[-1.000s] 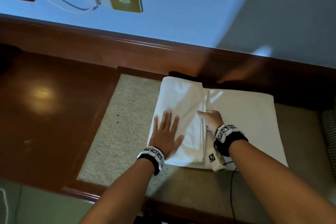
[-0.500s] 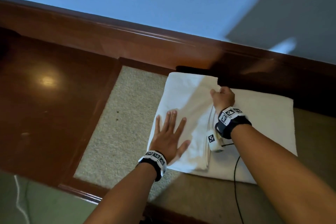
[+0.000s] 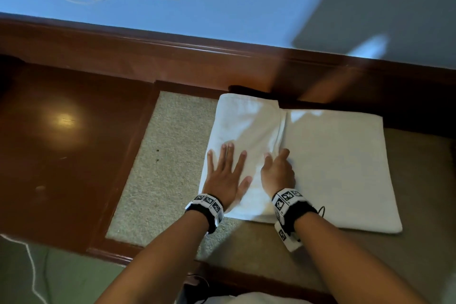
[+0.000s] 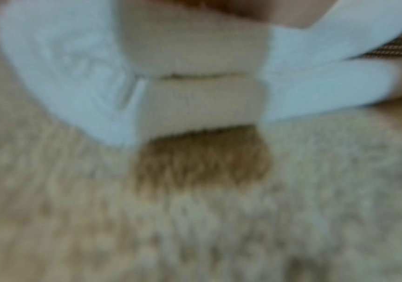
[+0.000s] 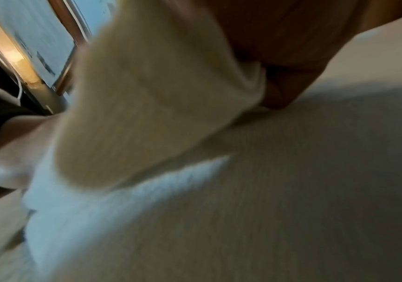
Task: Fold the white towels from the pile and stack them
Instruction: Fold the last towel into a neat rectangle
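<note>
Left hand point(image 3: 225, 175) lies flat, fingers spread, pressing the folded-over flap; right hand point(image 3: 277, 171) curls its fingers round the flap's free edge beside it. The white towel point(image 3: 333, 163) lies on the carpeted bench point(image 3: 172, 168), its far edge against the wooden back rail point(image 3: 172, 57), long axis running left to right. Soft, light and limp, it likely handles best pinched at edges and corners.
</note>
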The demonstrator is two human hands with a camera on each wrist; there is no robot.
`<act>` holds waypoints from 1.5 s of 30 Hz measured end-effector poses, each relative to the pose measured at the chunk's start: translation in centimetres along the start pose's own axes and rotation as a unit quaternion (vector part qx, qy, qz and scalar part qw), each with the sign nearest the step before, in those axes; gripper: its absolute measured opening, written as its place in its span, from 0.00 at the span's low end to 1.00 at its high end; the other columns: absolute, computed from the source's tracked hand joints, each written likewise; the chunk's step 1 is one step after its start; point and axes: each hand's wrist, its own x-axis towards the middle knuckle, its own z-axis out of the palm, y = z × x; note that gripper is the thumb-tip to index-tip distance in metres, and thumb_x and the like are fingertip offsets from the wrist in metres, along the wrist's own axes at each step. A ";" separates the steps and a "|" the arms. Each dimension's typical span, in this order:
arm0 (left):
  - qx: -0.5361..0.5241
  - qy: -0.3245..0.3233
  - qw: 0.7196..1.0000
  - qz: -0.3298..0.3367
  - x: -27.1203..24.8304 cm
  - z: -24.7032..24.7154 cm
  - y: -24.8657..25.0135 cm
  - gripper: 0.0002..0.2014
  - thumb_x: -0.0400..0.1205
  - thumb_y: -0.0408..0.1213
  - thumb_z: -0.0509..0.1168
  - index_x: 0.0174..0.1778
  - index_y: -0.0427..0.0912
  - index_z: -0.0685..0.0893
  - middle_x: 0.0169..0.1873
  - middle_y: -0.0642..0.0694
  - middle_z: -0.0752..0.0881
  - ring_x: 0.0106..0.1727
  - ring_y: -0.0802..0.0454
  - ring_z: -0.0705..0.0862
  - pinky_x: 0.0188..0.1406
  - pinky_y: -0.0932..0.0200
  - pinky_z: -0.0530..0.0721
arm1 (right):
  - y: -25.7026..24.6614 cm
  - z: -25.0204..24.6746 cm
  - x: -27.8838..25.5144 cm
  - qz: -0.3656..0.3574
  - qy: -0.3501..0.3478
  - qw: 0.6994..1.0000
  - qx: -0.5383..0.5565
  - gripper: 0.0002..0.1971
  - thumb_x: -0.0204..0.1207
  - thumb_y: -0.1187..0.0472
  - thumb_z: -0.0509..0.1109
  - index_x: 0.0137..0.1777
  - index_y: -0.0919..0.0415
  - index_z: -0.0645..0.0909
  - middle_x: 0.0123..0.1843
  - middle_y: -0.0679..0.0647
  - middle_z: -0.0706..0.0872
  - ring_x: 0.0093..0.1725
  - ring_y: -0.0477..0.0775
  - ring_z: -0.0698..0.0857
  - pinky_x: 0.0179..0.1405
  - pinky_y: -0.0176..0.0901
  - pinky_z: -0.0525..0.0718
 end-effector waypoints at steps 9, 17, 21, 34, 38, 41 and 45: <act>0.036 -0.027 0.998 0.045 -0.3 0.0 0.9 0.35 0.91 0.61 0.39 0.92 0.46 0.46 0.90 0.32 0.42 0.90 0.34 0.39 0.83 0.21 0.43 | 3.4 -1.4 1.1 -0.041 0.059 0.992 -0.108 0.26 0.81 0.60 0.68 0.76 0.61 0.63 0.73 0.64 0.75 0.67 0.70 0.79 0.58 0.60 0.81; 0.071 -0.034 0.993 0.090 5.0 -5.2 0.9 0.32 0.92 0.55 0.44 0.91 0.50 0.45 0.90 0.37 0.38 0.90 0.35 0.38 0.86 0.26 0.43 | 5.3 1.1 2.1 -0.277 -0.004 0.923 -0.269 0.36 0.87 0.40 0.40 0.90 0.58 0.43 0.90 0.59 0.35 0.89 0.58 0.35 0.87 0.66 0.48; 0.103 -0.102 0.986 0.087 9.1 -4.8 -3.0 0.34 0.89 0.65 0.35 0.89 0.59 0.32 0.87 0.45 0.27 0.89 0.43 0.29 0.86 0.30 0.35 | 5.6 1.6 2.1 -0.255 0.020 0.933 -0.254 0.39 0.86 0.40 0.47 0.90 0.63 0.43 0.90 0.62 0.38 0.89 0.61 0.39 0.87 0.65 0.49; 0.065 -0.067 0.994 0.055 15.3 -5.6 -4.9 0.34 0.86 0.70 0.31 0.86 0.66 0.28 0.87 0.47 0.26 0.88 0.46 0.28 0.84 0.28 0.30 | 5.7 1.6 2.3 -0.243 0.021 0.944 -0.220 0.38 0.86 0.46 0.50 0.89 0.65 0.42 0.91 0.62 0.39 0.90 0.61 0.40 0.88 0.64 0.50; 0.082 -0.013 0.996 0.019 15.0 -6.1 -2.7 0.33 0.89 0.62 0.34 0.91 0.56 0.39 0.89 0.37 0.34 0.90 0.36 0.35 0.83 0.22 0.34 | 5.7 1.7 2.5 -0.227 0.016 0.946 -0.230 0.37 0.86 0.47 0.48 0.89 0.65 0.42 0.91 0.62 0.39 0.90 0.61 0.40 0.87 0.64 0.50; 0.068 -0.025 0.993 0.091 11.7 -4.1 -0.6 0.34 0.89 0.62 0.33 0.91 0.56 0.39 0.89 0.40 0.34 0.90 0.39 0.35 0.85 0.26 0.37 | 5.8 1.8 2.7 -0.231 0.020 0.946 -0.225 0.37 0.85 0.48 0.48 0.89 0.65 0.44 0.91 0.62 0.40 0.90 0.62 0.42 0.87 0.64 0.50; 0.052 -0.053 0.997 0.025 8.1 -2.9 -2.3 0.32 0.90 0.62 0.31 0.89 0.58 0.31 0.88 0.45 0.28 0.89 0.43 0.29 0.85 0.29 0.33 | 5.9 1.7 2.8 -0.233 0.009 0.945 -0.230 0.37 0.87 0.48 0.48 0.90 0.64 0.42 0.91 0.61 0.38 0.90 0.61 0.40 0.88 0.63 0.47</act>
